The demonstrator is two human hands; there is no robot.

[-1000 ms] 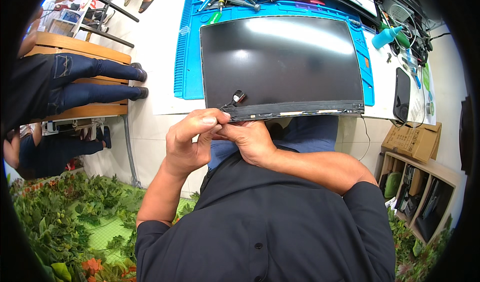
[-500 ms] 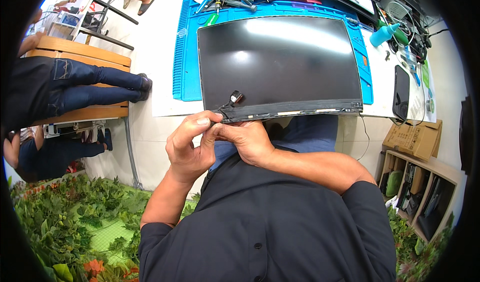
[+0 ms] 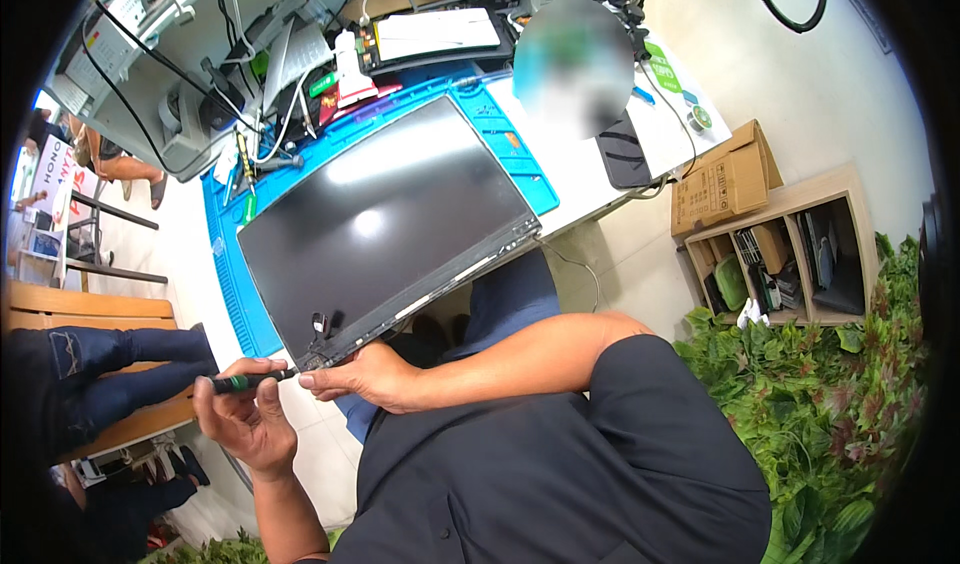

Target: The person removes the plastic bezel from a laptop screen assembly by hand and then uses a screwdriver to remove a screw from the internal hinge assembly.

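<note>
A dark laptop screen (image 3: 390, 224) lies tilted across the bench, its lower edge strip with exposed metal and wiring facing me. Close to its near left corner, a short cable with a small connector (image 3: 320, 322) rests on the panel. Between the fingers of my left hand (image 3: 250, 429) is a screwdriver (image 3: 238, 383) with a black and green handle, its front end directed at that corner. My right hand (image 3: 385, 376) grips the lower edge beside the corner, thumb and finger close to the screwdriver's end; some fingers are hidden beneath the screen.
Under the screen is a blue work mat (image 3: 225, 274) on a white bench. Tools, cables and electronics crowd the back. A black phone (image 3: 624, 154) lies at right, beyond it a cardboard box (image 3: 722, 184) on a wooden shelf (image 3: 840, 204). A person in jeans (image 3: 130, 359) is at left.
The view has swung right, so the screen appears slanted. My left hand has drawn back from the screen's corner, and a screwdriver now shows in it. My right hand stays at the edge.
</note>
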